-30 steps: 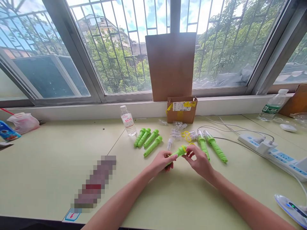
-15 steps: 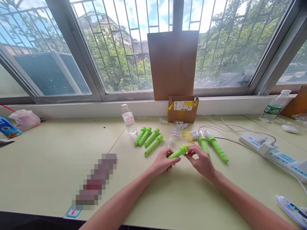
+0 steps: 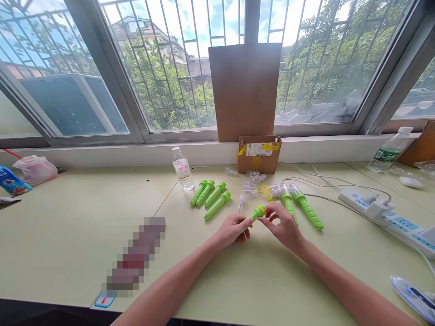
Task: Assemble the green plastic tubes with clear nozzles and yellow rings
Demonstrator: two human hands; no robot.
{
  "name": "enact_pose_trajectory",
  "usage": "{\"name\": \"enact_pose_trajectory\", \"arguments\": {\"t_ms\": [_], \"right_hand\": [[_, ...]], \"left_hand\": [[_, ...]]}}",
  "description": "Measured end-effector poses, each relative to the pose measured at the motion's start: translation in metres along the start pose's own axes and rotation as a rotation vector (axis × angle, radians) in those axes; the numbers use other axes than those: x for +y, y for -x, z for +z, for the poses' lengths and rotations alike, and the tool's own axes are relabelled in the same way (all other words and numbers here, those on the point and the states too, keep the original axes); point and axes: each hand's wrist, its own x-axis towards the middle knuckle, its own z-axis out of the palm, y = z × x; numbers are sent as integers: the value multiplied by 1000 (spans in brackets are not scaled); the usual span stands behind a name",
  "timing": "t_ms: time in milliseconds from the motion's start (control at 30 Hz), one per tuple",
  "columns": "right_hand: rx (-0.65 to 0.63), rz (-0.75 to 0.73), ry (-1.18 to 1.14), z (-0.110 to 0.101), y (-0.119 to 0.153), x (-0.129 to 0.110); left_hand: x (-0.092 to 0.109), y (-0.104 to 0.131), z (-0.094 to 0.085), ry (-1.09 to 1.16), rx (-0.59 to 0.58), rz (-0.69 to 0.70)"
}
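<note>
Head view: the hands meet over the pale green table (image 3: 84,226), near its middle.
Labelled bottle (image 3: 183,172): upright, left of the four green tubes and outside the space between the hands.
Four green tubes (image 3: 216,207): lying slantwise beyond and left of the left hand, collars pointing away and to the right.
Left hand (image 3: 231,231): closed around the lower body of the held tube, thumb along its top.
Clear plastic pieces (image 3: 250,191): scattered beyond the held tube, before the cardboard box (image 3: 256,162).
Held green tube (image 3: 254,214): between the hands, its long axis rising rightward and away from the left palm; the collar end faces the right fingertips.
Yellow ring (image 3: 261,208): at that collar, nearer the right hand; how fully it is seated is unclear.
Loose yellow rings (image 3: 266,195): just beyond the right fingers.
Right hand (image 3: 284,227): fingers bent, tips at the collar; whether they pinch the ring cannot be told.
Two clear-ended tubes (image 3: 308,213): beyond and beside the right hand, which partly overlaps the nearer one.
Power strip (image 3: 390,216): farther right, well apart from the held tube.
</note>
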Motion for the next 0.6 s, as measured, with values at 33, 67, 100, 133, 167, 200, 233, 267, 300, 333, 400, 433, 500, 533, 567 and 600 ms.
{"name": "enact_pose_trajectory", "arguments": {"t_ms": [33, 67, 100, 133, 167, 200, 233, 267, 300, 333, 400, 433, 500, 533, 567, 600], "right_hand": [[-12, 5, -4, 0, 0, 0], [-25, 6, -8, 0, -1, 1], [-34, 4, -10, 0, -1, 1], [-39, 1, -10, 0, -1, 2], [-39, 0, -9, 0, -1, 2], [-36, 1, -8, 0, -2, 2], [-34, 2, -5, 0, -2, 2], [-33, 4, -1, 0, -1, 2], [-31, 6, 2, 0, -1, 2], [-30, 6, 6, 0, -1, 2], [-26, 4, 9, 0, -1, 2], [-27, 5, 9, 0, 0, 3], [-29, 13, 6, 0, 1, 3], [-29, 19, 3, 0, 1, 4], [-29, 23, -3, 1, 2, 4], [-27, 24, -9, 1, 2, 4]], "left_hand": [[-1, 0, 0, -5, -9, 4], [-2, 0, 0, -8, -15, 11], [-2, -1, 0, -8, -20, 17], [-3, -1, -1, -8, -26, 20], [-3, -1, -1, -11, -31, 18], [-3, -1, -2, -18, -39, 10], [-3, 0, -2, -29, -47, 0], [-3, 0, -3, -42, -55, -11], [-3, 0, -3, -57, -62, -18], [-2, 1, -3, -75, -63, -16], [0, 2, -3, -117, -54, 7], [1, 3, -3, -138, -45, 21], [4, 4, -2, -172, -33, 32], [5, 4, -2, -182, -30, 26], [6, 4, -2, -190, -28, 18], [6, 4, -2, -194, -27, 12]]}}
